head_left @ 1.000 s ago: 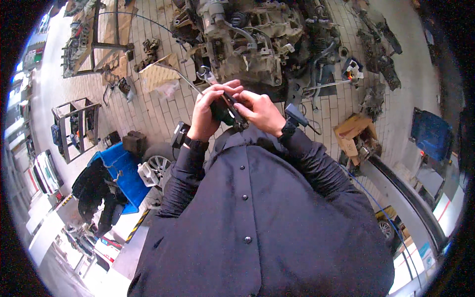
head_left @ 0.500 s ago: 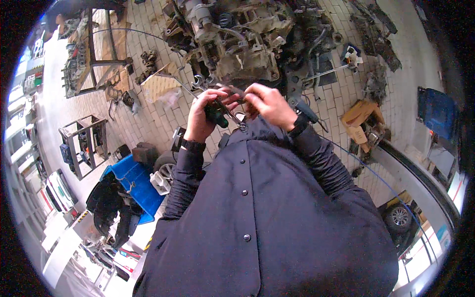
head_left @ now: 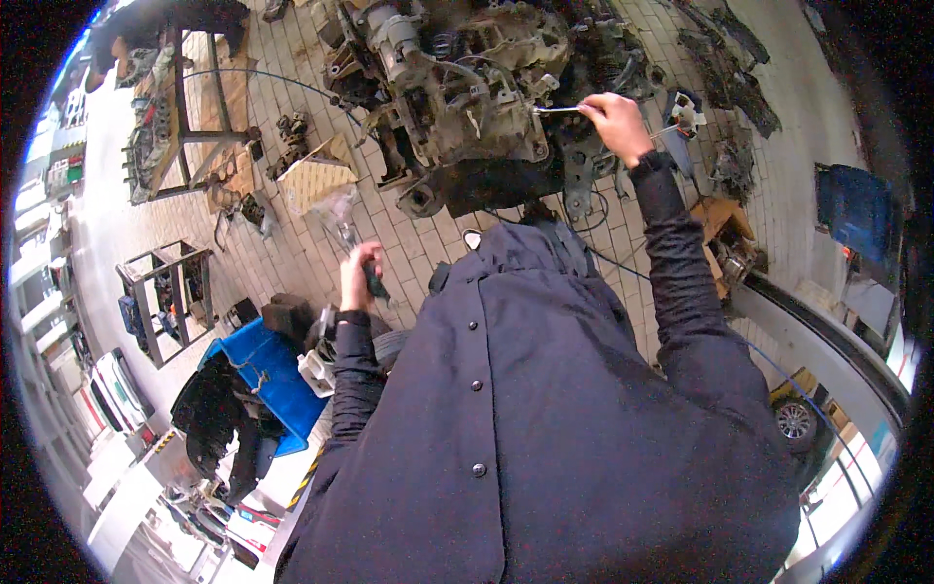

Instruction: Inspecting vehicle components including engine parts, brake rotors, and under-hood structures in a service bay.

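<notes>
Paved floor of pale rectangular bricks [head_left: 292, 243] covers the work area and carries everything below.

Large grimy grey metal engine assembly [head_left: 457, 88] stands on the floor at the top centre, with hoses, brackets and cast housings exposed.

Person's dark navy buttoned work jacket [head_left: 545, 419] fills the lower centre of the view, both sleeves reaching up from it.

Blue plastic bin [head_left: 268, 375] sits at lower left, just beside a black bundle of cloth [head_left: 219, 419].

Open grey metal shelf rack [head_left: 165, 297] stands at the left, well apart from the engine. A second brown metal frame stand [head_left: 185, 117] stands at upper left.

Brown cardboard box [head_left: 725, 238] lies on the floor to the right, near the right sleeve.

Flat tan cardboard sheet [head_left: 316, 180] lies on the floor left of the engine.

Right hand [head_left: 615, 122] is raised to the engine's right side. Its fingers are closed around the handle end of a slim silver metal tool [head_left: 556, 110], whose far tip touches the engine housing.

Left hand [head_left: 358, 271] is held low, above the floor and well apart from the engine. Its fingers are curled around a short dark-handled tool [head_left: 375, 282]; the tool's working end is too small to make out.
</notes>
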Demonstrator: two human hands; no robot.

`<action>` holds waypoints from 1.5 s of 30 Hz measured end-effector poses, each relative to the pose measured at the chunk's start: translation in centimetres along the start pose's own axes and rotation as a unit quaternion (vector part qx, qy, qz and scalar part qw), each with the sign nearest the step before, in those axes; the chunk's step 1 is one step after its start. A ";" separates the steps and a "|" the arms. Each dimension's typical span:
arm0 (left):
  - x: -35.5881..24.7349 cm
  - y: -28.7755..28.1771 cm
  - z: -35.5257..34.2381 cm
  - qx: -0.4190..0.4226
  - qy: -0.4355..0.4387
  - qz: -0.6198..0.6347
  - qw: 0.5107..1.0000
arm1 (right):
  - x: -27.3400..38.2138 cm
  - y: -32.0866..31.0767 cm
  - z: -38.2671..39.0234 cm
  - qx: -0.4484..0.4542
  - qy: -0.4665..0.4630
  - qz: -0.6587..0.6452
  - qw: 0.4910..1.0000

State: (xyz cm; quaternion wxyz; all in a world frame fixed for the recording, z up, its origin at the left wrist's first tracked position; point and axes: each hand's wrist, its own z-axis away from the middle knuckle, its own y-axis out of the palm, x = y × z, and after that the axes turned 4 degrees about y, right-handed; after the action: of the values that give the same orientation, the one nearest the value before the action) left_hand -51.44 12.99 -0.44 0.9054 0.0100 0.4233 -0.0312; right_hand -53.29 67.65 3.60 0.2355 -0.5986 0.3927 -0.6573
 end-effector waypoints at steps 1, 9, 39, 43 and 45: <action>0.3 0.7 1.3 -0.030 -0.037 -0.053 0.997 | 0.3 0.2 -0.7 0.009 0.001 0.022 1.000; 28.8 -16.5 8.9 0.096 0.154 -0.483 0.857 | 1.9 3.5 -4.7 0.044 -0.040 0.072 0.996; 20.5 -9.0 6.6 -0.015 -0.143 -0.124 0.982 | 0.5 4.2 -3.9 -0.092 -0.048 -0.085 0.991; 23.2 -9.5 7.0 -0.020 -0.130 -0.164 0.978 | 0.8 4.6 -4.2 -0.083 -0.035 -0.085 0.992; 23.9 -9.5 7.0 -0.029 -0.135 -0.151 0.979 | 1.9 5.1 -4.3 -0.106 -0.066 -0.087 0.988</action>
State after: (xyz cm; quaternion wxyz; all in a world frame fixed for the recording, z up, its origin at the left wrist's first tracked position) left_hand -31.45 2.07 -14.21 0.9391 -0.0843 0.2942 -0.1562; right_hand -58.60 64.25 0.81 0.1385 -0.6942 0.3900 -0.5889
